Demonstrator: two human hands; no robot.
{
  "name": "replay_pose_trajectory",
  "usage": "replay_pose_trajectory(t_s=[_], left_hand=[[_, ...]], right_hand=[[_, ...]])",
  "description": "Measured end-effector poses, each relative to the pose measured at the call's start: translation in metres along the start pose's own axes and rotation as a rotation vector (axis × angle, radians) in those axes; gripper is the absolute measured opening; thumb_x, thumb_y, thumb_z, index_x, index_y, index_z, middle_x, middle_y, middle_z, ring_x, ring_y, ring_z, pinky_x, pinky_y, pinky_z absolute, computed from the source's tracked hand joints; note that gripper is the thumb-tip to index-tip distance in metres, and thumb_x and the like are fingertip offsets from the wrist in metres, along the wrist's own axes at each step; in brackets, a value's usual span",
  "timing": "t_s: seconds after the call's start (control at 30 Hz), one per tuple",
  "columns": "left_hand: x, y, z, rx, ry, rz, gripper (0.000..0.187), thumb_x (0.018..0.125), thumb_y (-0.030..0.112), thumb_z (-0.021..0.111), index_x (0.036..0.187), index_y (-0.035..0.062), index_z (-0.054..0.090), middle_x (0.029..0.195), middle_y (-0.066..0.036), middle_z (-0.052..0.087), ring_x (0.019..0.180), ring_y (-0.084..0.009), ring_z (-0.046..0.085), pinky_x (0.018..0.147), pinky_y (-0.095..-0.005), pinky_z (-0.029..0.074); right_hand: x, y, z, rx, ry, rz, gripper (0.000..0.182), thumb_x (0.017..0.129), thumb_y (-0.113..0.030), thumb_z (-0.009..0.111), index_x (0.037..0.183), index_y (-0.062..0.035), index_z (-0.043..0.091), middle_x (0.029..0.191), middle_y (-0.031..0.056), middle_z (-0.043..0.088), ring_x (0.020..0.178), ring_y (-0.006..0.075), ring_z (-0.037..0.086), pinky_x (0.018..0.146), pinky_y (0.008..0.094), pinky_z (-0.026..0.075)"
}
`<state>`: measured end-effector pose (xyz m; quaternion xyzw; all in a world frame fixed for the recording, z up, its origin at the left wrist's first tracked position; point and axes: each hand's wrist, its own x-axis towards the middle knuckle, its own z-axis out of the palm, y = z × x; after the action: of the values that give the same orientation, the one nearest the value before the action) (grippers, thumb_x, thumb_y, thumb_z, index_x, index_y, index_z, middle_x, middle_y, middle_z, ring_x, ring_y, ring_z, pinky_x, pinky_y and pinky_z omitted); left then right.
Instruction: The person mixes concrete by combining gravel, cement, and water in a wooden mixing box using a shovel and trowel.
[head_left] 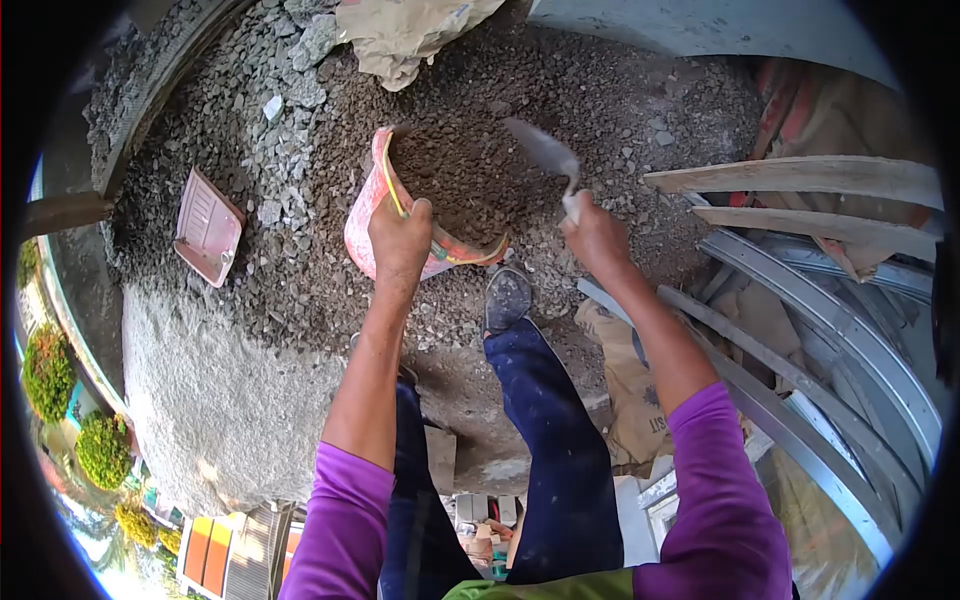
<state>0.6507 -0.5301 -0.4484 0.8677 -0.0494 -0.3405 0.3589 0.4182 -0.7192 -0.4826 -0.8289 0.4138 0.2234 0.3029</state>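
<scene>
My left hand [402,240] is closed on the rim of a worn pink and white bucket [362,222], which lies tipped with its mouth toward the dark gravelly soil [470,170]. A yellow strip runs along the bucket's edge by my fingers. To the right, my right hand [597,238] grips the pale handle of a trowel [545,152]. Its metal blade points up and left over the soil, apart from the bucket. My shoe [508,298] stands just below the bucket's lower rim.
A pink plastic tray [209,228] lies on the grey gravel at left, above a pale sand heap [230,400]. Crumpled brown paper [405,35] is at the top. Wooden boards [800,177] and metal channels [840,320] crowd the right side, near a paper sack [625,390].
</scene>
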Motion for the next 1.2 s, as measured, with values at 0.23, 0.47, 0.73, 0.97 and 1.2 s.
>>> replay_pose_trajectory(t_s=[0.23,0.47,0.73,0.97,1.2], left_hand=[[-0.035,0.037,-0.008,-0.070,-0.069,0.063,0.011,0.087,0.007,0.061,0.087,-0.0044,0.062,0.072,-0.006,0.063,0.069,-0.0149,0.059,0.065,-0.0349,0.050],[0.019,0.074,0.013,-0.064,-0.099,0.166,0.017,0.087,0.013,0.063,0.081,-0.0023,0.059,0.067,-0.012,0.062,0.061,-0.0205,0.061,0.061,-0.0388,0.050],[0.033,0.099,0.059,-0.076,-0.078,0.195,0.015,0.084,0.011,0.058,0.080,-0.0036,0.060,0.068,-0.017,0.065,0.065,-0.0269,0.068,0.064,-0.0413,0.053],[0.037,0.081,0.059,0.048,-0.021,0.247,0.019,0.086,0.014,0.062,0.077,-0.0027,0.057,0.069,-0.017,0.066,0.063,-0.0285,0.067,0.064,-0.0409,0.053],[0.027,0.082,0.057,-0.046,-0.074,0.179,0.018,0.087,0.014,0.062,0.080,-0.0015,0.057,0.066,-0.016,0.064,0.063,-0.0279,0.069,0.065,-0.0400,0.053]], right_hand=[[-0.014,0.035,-0.037,0.183,0.391,0.474,0.047,0.094,-0.032,0.059,0.122,0.0043,0.050,0.094,0.0325,0.070,0.092,0.0504,0.069,0.082,0.0567,0.056],[0.094,0.086,-0.058,0.305,0.601,0.431,0.037,0.089,-0.022,0.066,0.111,0.0078,0.061,0.093,0.0302,0.072,0.092,0.0465,0.071,0.081,0.0510,0.055],[0.107,0.098,-0.011,0.311,0.289,0.276,0.036,0.089,-0.027,0.067,0.111,0.0015,0.063,0.093,0.0227,0.073,0.089,0.0409,0.073,0.082,0.0491,0.056],[0.100,0.093,-0.050,0.213,0.286,0.331,0.048,0.088,-0.033,0.069,0.123,-0.0008,0.061,0.112,0.0279,0.071,0.110,0.0435,0.068,0.095,0.0492,0.053],[0.142,0.053,0.019,0.345,0.023,0.174,0.045,0.087,-0.031,0.070,0.118,0.0007,0.063,0.113,0.0273,0.071,0.111,0.0422,0.068,0.093,0.0489,0.053]])
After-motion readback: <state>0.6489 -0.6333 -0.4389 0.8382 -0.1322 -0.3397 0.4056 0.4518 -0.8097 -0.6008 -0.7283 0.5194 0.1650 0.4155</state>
